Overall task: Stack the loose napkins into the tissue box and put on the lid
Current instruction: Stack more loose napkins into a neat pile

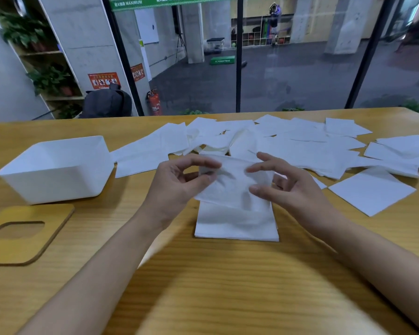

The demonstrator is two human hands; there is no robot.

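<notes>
A white napkin (230, 184) hangs between my two hands just above a small neat stack of napkins (236, 226) at the table's middle. My left hand (177, 182) pinches its left edge between thumb and fingers. My right hand (283, 184) pinches its right edge with thumb and forefinger. The white tissue box (56, 170) stands open at the left, with nothing visible inside. Its wooden lid (27, 234), with an oval slot, lies flat in front of the box. Several loose napkins (300, 146) are spread across the far side of the table.
The wooden table (203, 286) runs to a far edge against a glass wall. A single napkin (371, 191) lies apart at the right. Bare tabletop shows in front of the stack and between my arms.
</notes>
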